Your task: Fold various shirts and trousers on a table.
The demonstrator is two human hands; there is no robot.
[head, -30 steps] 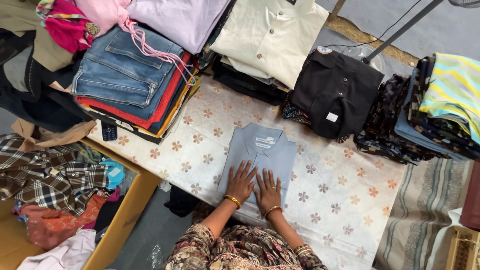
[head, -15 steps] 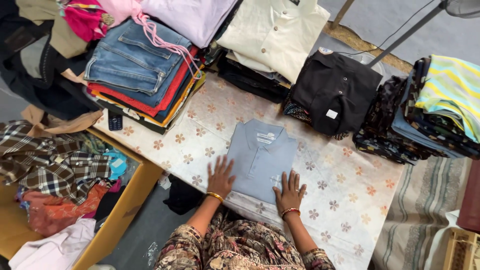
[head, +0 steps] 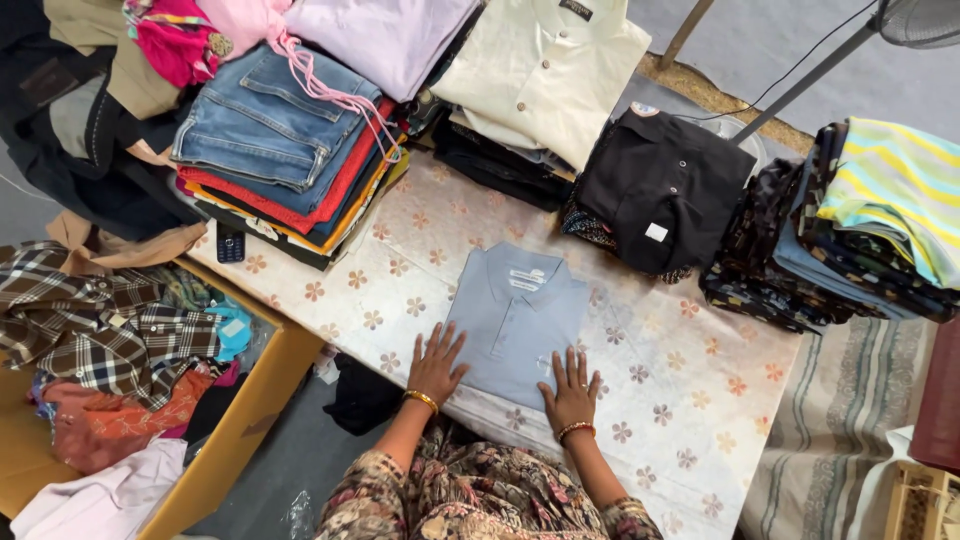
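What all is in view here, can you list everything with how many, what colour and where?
Polo shirt: one, light blue, folded flat at the table's near edge.
Tablecloth: one, cream with a floral print, covering the table.
Jeans: one pair, blue, atop a red and yellow pile at far left.
Cream shirt: one, buttoned, atop a dark pile at far centre.
Black shirt: one, folded, right of centre.
Striped top: one, yellow and turquoise, atop the dark pile at right.
Lilac garment: one, far edge.
Mobile phone: one, dark, by the jeans pile.
Plaid shirt: one, brown and white, in the cardboard box at left.
Fan stand: one, grey, top right.
Left hand: on the polo's left edge.
Right hand: on its lower right corner.
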